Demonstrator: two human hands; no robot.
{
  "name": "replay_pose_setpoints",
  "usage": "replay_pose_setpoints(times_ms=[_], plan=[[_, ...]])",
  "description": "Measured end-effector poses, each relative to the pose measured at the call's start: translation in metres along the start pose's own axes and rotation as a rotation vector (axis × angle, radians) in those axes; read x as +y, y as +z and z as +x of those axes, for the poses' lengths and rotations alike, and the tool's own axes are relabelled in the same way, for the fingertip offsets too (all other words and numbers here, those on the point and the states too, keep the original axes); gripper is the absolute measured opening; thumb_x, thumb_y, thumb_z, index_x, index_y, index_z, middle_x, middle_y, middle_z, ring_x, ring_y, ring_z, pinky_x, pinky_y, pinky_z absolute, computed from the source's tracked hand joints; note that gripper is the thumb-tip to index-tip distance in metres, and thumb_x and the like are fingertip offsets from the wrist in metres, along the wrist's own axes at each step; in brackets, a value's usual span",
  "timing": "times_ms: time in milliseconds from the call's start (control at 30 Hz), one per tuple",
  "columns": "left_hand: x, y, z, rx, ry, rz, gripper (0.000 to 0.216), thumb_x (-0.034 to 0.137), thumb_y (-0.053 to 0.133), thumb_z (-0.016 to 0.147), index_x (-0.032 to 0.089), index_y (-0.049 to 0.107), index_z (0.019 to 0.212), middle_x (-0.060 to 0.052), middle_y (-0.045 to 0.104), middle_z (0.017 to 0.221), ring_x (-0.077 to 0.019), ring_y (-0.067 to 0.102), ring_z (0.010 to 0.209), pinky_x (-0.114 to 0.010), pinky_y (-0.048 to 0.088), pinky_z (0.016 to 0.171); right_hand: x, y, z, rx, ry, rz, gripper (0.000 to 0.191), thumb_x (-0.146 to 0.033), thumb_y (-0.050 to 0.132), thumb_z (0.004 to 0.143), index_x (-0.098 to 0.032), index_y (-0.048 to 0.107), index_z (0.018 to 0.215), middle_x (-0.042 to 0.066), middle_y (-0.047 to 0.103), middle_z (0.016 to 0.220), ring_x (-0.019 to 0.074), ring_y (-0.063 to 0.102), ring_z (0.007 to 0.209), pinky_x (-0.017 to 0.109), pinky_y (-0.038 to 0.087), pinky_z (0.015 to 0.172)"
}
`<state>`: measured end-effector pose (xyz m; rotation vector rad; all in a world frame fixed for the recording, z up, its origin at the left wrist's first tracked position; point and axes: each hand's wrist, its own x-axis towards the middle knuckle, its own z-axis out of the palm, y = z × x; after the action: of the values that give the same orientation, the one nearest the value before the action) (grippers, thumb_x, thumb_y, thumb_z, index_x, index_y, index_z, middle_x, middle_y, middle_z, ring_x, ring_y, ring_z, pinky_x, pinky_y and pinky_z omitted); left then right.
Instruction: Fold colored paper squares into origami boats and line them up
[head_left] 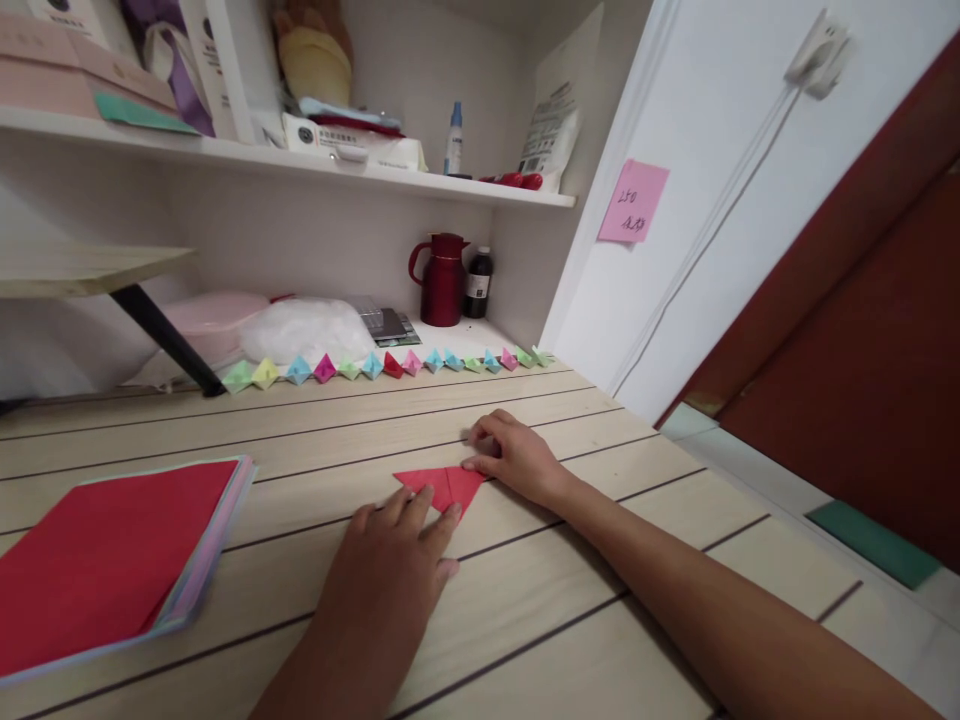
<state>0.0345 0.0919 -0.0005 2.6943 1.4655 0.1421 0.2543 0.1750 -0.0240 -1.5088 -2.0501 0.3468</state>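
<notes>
A small red paper (444, 484), folded into a downward-pointing triangle, lies on the light wooden table (525, 610). My left hand (390, 575) lies flat on the table with its fingers stretched out, the fingertips pressing the lower left part of the red paper. My right hand (514, 455) rests at the paper's upper right corner, fingers curled and pressed down on its edge. Neither hand lifts the paper.
A stack of coloured paper sheets (112, 560) with a red one on top lies at the left. A row of several small folded paper pieces (375, 366) lines the table's back edge. Behind stand a red jug (442, 280), a dark bottle (478, 283) and a shelf (300, 160) with boxes.
</notes>
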Motion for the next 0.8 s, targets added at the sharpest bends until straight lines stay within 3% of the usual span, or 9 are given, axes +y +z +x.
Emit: replay_pose_setpoints(times_ms=[100,200,300,400,533,600,667,733,800], plan=[[-0.001,0.003,0.001,0.022,0.002,0.008,0.043,0.020,0.058,0.084,0.032,0.061,0.125,-0.010,0.057,0.137,-0.0350,0.049,0.129,-0.058,0.043,0.096,0.014,-0.010,0.000,0.092,0.071,0.017,0.023,-0.023,0.071,0.076,-0.023,0.063,0.098,0.003,0.057,0.106,0.0118,0.056,0.071,0.029,0.045,0.074],[-0.001,0.005,0.001,0.035,0.012,0.025,0.041,0.020,0.057,0.084,0.031,0.062,0.124,-0.012,0.059,0.135,-0.0351,0.050,0.128,-0.058,0.043,0.095,0.016,-0.019,-0.004,0.149,0.111,0.159,0.019,-0.026,0.064,0.082,-0.021,0.062,0.100,0.005,0.057,0.107,0.0149,0.059,0.082,0.031,0.046,0.077],[0.000,0.002,0.001,0.022,0.007,0.044,0.042,0.021,0.057,0.084,0.032,0.062,0.124,-0.011,0.059,0.135,-0.0344,0.051,0.127,-0.056,0.044,0.095,0.004,-0.020,-0.011,0.058,0.024,0.254,0.034,-0.041,0.067,0.080,-0.022,0.060,0.107,0.006,0.058,0.111,0.0194,0.057,0.096,0.033,0.046,0.084],[0.003,-0.004,0.000,-0.009,-0.003,0.063,0.045,0.021,0.055,0.085,0.032,0.059,0.128,-0.011,0.058,0.137,-0.0339,0.050,0.127,-0.055,0.045,0.094,-0.005,-0.015,-0.013,-0.079,-0.026,0.073,0.055,-0.042,0.082,0.065,-0.028,0.062,0.114,0.006,0.058,0.115,0.0248,0.053,0.106,0.040,0.040,0.092],[0.007,-0.010,-0.002,-0.017,-0.005,0.074,0.046,0.018,0.051,0.086,0.032,0.057,0.130,-0.010,0.056,0.139,-0.0330,0.050,0.127,-0.053,0.046,0.093,0.000,-0.014,-0.007,-0.020,0.093,-0.040,0.033,-0.028,0.070,0.078,-0.026,0.066,0.111,0.007,0.061,0.112,0.0247,0.052,0.108,0.041,0.038,0.094],[0.007,-0.011,-0.002,-0.004,-0.007,0.061,0.046,0.019,0.051,0.086,0.032,0.058,0.130,-0.010,0.056,0.139,-0.0324,0.051,0.127,-0.052,0.046,0.094,0.002,-0.015,-0.005,-0.003,0.090,-0.024,0.024,-0.033,0.062,0.086,-0.024,0.069,0.106,0.007,0.064,0.108,0.0242,0.053,0.106,0.040,0.037,0.094],[0.007,-0.012,-0.003,0.000,-0.012,0.046,0.046,0.020,0.051,0.086,0.032,0.058,0.130,-0.010,0.057,0.138,-0.0324,0.051,0.127,-0.052,0.046,0.094,-0.004,-0.014,-0.006,-0.047,0.032,0.021,0.026,-0.041,0.054,0.091,-0.025,0.070,0.104,0.006,0.066,0.105,0.0237,0.054,0.104,0.040,0.036,0.093],[0.007,-0.011,-0.004,-0.001,-0.008,0.039,0.046,0.019,0.050,0.087,0.030,0.058,0.130,-0.011,0.057,0.137,-0.0330,0.051,0.127,-0.053,0.045,0.095,-0.014,-0.009,-0.007,-0.095,-0.027,0.038,0.029,-0.046,0.053,0.091,-0.026,0.071,0.104,0.006,0.066,0.106,0.0239,0.054,0.103,0.041,0.035,0.093],[0.006,-0.010,-0.004,0.005,0.001,0.037,0.045,0.018,0.048,0.087,0.031,0.059,0.129,-0.012,0.058,0.136,-0.0337,0.052,0.126,-0.054,0.044,0.095,-0.027,-0.003,-0.008,-0.108,-0.050,0.008,0.027,-0.045,0.065,0.083,-0.027,0.071,0.102,0.006,0.065,0.109,0.0252,0.052,0.103,0.042,0.034,0.092]])
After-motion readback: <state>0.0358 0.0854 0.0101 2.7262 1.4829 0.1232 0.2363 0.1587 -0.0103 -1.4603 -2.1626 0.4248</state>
